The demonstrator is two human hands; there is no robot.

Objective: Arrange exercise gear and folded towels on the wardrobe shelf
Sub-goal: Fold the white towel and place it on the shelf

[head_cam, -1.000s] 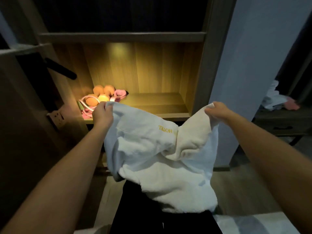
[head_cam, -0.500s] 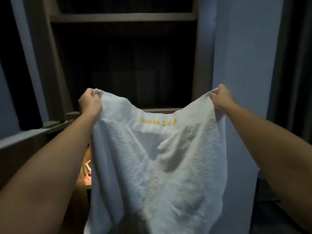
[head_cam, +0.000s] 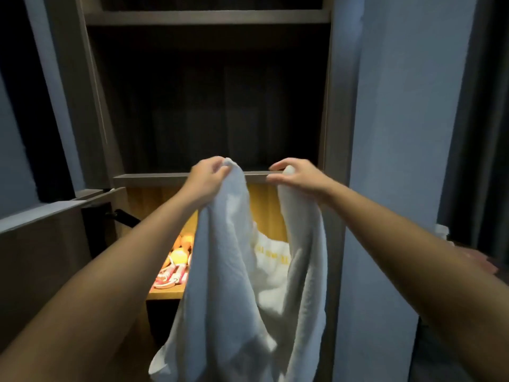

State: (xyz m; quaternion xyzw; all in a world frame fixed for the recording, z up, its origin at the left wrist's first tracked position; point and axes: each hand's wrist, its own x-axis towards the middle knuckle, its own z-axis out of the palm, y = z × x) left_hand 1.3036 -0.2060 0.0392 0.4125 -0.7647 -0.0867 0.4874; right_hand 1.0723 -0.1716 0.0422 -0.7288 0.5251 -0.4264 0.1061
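Done: exercise gear [head_cam: 176, 261] lies at the left end of the lit shelf [head_cam: 165, 295]. Left: the towel [head_cam: 242, 285] hangs unfolded before the shelf, one top corner in the grip of the left hand [head_cam: 205, 176] and the other in that of the right hand [head_cam: 301, 175].

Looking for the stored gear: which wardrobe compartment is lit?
The lower compartment, glowing warm yellow behind the white towel, with orange and pink gear inside. The compartment above is dark.

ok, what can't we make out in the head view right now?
Head view:
- Lit shelf, right part: hidden behind the white towel.
- Exercise gear: partly behind towel, blurred.
- Gold lettering: blurred, unreadable.
- Upper compartment: too dark.
- Towel's bottom hem: cut off by the frame edge.
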